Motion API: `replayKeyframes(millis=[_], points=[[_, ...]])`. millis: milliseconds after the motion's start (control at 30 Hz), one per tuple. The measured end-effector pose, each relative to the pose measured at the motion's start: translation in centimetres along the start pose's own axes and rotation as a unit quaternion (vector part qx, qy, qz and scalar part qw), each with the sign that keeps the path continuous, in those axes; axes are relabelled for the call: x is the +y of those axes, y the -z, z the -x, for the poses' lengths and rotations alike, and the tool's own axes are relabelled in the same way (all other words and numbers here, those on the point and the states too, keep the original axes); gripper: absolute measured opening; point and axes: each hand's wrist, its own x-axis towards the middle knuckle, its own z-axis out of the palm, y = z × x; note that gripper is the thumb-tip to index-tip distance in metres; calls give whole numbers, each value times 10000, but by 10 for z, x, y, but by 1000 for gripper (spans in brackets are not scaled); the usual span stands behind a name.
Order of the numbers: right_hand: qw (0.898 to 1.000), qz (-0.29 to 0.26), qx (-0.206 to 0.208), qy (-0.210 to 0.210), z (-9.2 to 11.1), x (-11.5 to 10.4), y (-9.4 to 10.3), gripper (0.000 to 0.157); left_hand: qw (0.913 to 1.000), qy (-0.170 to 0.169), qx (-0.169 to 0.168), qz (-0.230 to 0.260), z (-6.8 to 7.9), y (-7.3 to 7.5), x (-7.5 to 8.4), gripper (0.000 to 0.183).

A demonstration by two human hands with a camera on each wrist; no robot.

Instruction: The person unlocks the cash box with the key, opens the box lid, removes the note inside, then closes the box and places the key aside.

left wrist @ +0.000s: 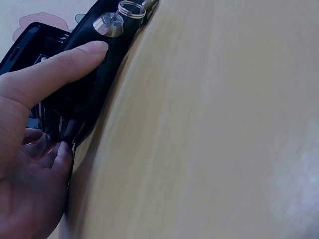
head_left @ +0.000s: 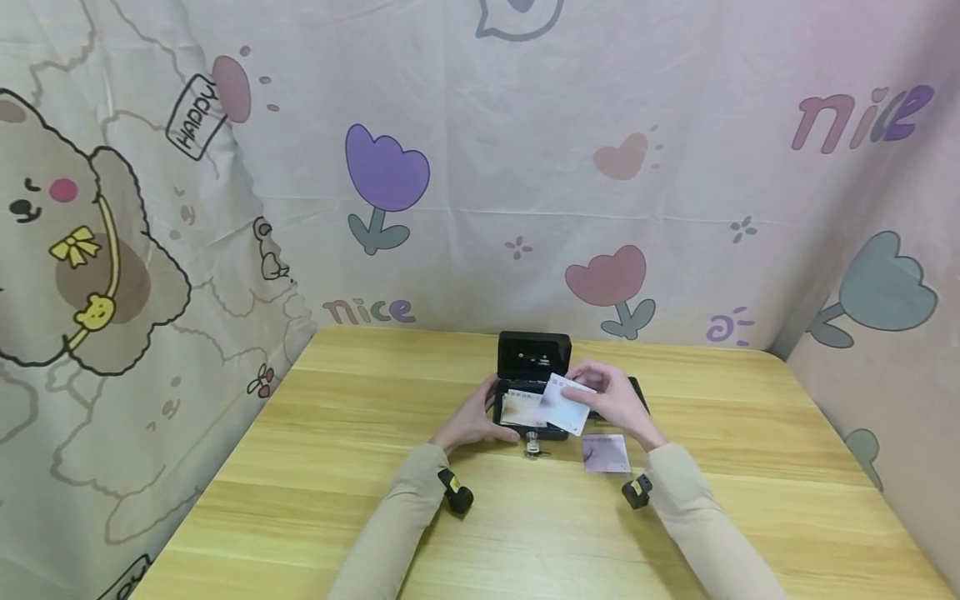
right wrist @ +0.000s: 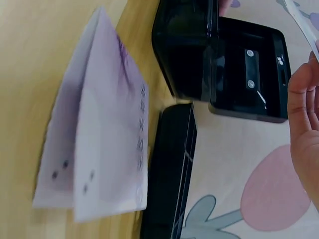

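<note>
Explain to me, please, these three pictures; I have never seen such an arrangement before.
There is no robot here, only a person's left hand and right hand, both bare. The wide picture is taken from the person's head, looking forward and down. The two close pictures come from a left wrist camera and a right wrist camera, each facing that hand's work. On the wooden table stands an open black box with papers inside and a silver lock in front. A folded purple paper and another black object rest near it. The left hand grips the box; the right hand pinches a pale paper.
</note>
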Motion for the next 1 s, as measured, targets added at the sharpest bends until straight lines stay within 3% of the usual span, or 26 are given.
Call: replayKeyframes(millis=[233, 433, 1000], points=[[9989, -191, 249, 359, 17, 10, 14, 22, 10000, 13, 0, 5, 1, -1, 3, 122], [9984, -419, 256, 277, 31, 17, 28, 24, 10000, 77, 31, -18, 1, -1, 4, 123], [9992, -152, 353, 110, 57, 36, 59, 24, 10000, 73, 0, -5, 0, -1, 0, 123]])
